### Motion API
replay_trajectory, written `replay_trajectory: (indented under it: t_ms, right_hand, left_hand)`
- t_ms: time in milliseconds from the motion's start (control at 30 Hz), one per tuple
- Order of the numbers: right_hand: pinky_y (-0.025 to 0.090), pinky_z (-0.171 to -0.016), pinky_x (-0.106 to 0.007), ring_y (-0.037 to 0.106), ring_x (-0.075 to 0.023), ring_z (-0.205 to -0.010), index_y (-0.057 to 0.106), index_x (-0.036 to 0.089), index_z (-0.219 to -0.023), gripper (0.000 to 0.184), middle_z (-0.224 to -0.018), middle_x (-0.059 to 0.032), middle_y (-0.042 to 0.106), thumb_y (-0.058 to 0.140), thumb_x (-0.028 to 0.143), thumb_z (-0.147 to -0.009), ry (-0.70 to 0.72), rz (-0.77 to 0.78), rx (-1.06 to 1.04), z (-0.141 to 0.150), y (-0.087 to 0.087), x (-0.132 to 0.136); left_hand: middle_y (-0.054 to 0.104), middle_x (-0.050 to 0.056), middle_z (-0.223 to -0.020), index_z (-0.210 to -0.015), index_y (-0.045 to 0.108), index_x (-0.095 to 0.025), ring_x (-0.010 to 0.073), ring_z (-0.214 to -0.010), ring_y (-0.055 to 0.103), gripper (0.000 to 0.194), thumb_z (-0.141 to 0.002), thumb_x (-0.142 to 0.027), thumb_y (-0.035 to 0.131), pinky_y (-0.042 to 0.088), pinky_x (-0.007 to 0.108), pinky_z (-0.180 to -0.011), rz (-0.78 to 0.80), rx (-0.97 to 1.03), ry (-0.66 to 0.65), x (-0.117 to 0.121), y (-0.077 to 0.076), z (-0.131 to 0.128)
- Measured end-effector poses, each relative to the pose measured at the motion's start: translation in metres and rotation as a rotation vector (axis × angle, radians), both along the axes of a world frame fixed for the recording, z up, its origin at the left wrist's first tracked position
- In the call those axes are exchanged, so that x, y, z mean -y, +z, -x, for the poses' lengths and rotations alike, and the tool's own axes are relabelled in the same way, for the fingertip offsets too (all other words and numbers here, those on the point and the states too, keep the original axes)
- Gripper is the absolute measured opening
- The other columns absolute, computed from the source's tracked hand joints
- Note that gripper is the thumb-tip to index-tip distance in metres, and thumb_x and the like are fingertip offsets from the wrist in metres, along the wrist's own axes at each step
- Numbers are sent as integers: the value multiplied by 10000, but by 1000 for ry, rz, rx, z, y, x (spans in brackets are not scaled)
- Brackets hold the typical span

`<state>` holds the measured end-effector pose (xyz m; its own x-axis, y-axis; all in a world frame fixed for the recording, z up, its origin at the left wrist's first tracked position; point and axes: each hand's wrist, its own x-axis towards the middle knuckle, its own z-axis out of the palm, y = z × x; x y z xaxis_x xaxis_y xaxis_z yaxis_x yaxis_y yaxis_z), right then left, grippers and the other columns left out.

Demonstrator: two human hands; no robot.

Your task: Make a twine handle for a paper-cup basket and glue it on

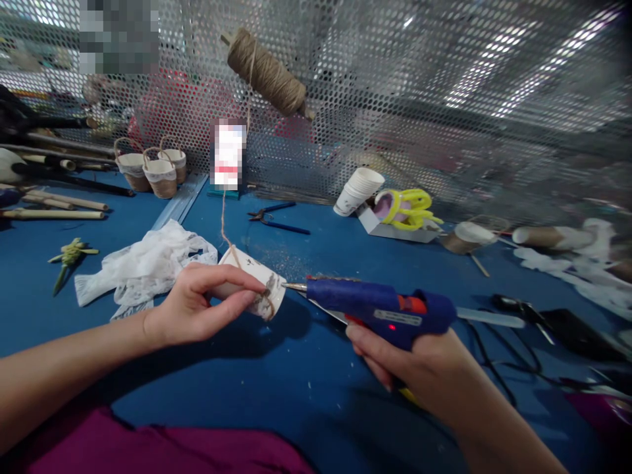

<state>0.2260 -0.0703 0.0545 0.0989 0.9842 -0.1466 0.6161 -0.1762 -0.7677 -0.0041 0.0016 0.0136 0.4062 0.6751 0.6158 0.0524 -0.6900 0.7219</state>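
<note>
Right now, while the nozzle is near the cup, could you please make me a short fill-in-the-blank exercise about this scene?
1. The left hand holds a paper cup whose main colour is ______.
2. The right hand grips a glue gun with a mainly ______ body.
3. The nozzle points toward the picture's ______ side.
4. Near the sticks, ______ small handled baskets stand together.

Missing words: white; blue; left; three.

Blue tabletop (306, 401), white lace (crumpled) (153, 263), pliers (266, 222), stacked paper cups (359, 189), probably a black cable (486, 359)
</note>
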Motion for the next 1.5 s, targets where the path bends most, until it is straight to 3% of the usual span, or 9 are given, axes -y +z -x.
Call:
replay_trajectory:
  t_ms: [200,367,800,967,1133,1500]
  right_hand:
    - [385,-412,-219,393,-91,-346,551,218,-641,244,-363,74,437,594,447,-713,29,-12,-41,-3,-5,3]
    - [404,-438,-233,420,-101,-362,525,219,-554,268,-347,62,427,591,424,-713,-16,-18,-26,-1,-3,1]
    - [419,-421,-234,438,-103,-366,539,226,-599,240,-366,67,427,602,432,-706,-32,-29,-5,1,0,1]
    - [426,-438,-236,446,-101,-368,480,221,-491,341,-367,46,455,597,451,-714,-20,-64,48,-3,-1,2]
    - [399,-413,-217,408,-88,-358,561,214,-605,256,-374,66,431,611,445,-703,-31,-49,-9,-2,0,3]
    - [393,-409,-226,433,-94,-376,536,217,-579,299,-401,54,446,613,480,-698,-6,-43,19,-4,-2,6]
  left_hand:
    - [703,24,-608,-815,655,-120,62,-456,616,131,-742,-55,567,483,85,-453,-22,-15,11,-1,0,0]
    - [713,31,-639,-808,655,-119,62,-476,630,134,-734,-43,573,478,75,-451,2,-6,8,0,0,0]
    - [708,21,-608,-809,658,-140,78,-457,626,134,-740,-62,573,485,109,-430,-15,-16,7,0,1,0]
    - [713,19,-626,-818,659,-151,78,-460,625,142,-743,-66,574,470,113,-419,-2,-19,10,0,0,1]
    - [702,15,-598,-812,658,-140,72,-444,609,125,-748,-72,576,456,111,-414,-5,-23,2,-1,-1,1]
    - [702,24,-612,-809,656,-130,71,-463,615,116,-748,-72,577,480,112,-444,-6,-26,12,0,-1,1]
